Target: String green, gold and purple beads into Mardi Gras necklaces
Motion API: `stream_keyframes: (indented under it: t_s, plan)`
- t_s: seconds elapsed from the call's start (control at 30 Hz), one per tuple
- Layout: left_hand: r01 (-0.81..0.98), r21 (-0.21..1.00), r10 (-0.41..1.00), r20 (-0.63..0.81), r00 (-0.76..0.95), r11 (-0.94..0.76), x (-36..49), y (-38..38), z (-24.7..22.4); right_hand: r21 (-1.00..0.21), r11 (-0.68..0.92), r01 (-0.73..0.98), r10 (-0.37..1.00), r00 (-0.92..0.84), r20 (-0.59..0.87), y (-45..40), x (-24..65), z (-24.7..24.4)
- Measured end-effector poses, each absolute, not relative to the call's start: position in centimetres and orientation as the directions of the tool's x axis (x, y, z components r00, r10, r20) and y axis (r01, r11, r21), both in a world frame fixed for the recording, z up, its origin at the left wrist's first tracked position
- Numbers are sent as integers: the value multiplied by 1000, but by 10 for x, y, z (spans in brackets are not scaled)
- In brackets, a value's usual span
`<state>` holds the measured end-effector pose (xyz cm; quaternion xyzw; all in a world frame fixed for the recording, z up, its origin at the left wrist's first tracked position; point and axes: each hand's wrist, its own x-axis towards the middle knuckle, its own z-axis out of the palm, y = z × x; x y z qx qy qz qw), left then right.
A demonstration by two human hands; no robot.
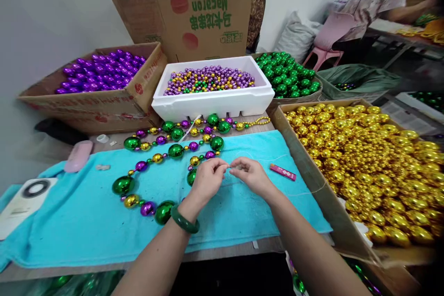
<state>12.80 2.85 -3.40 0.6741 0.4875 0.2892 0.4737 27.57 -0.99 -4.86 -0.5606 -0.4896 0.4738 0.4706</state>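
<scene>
The left hand [210, 178] and right hand [252, 176] meet closely at the fingers above a turquoise towel [86, 212], between a green-gold-purple bead garland [176, 151] and a cardboard box [305, 175] of gold beads [367, 162].

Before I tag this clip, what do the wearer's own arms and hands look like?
Bare, ungloved left hand and right hand. Left forearm and right forearm show no sleeves. A smooth, glossy, dark-green, ring-shaped bangle circles the left one near the wrist.

Left wrist: smooth dark-green bangle [185, 224] | forearms [159, 250]: bare | fingers [242, 163]: bare | lap [222, 275]: black, probably clothing, dimly seen
</scene>
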Motion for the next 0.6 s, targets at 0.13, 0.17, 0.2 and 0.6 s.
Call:
stream_keyframes:
  t_s: [0.13, 0.17, 0.2, 0.6]
  plan:
    - [453, 868, 921, 12, 389, -202, 125, 30, -35, -998, -63, -13, 980, 189, -64, -6, 274, -49]
    - [445, 873, 925, 18, 381, -201, 125, 30, -36, -997, -61, -46, 972, 222, -70, -5, 272, -49]
    - [425, 887, 932, 15, 363, -180, 126, 30, -38, -996, -60, -67, 963, 257, -76, -3, 270, -49]
    - [-148, 929, 907, -280, 316, 338, 123, 31, -35, -974, -203, -104, 944, 244, -223, 15, 252, -63]
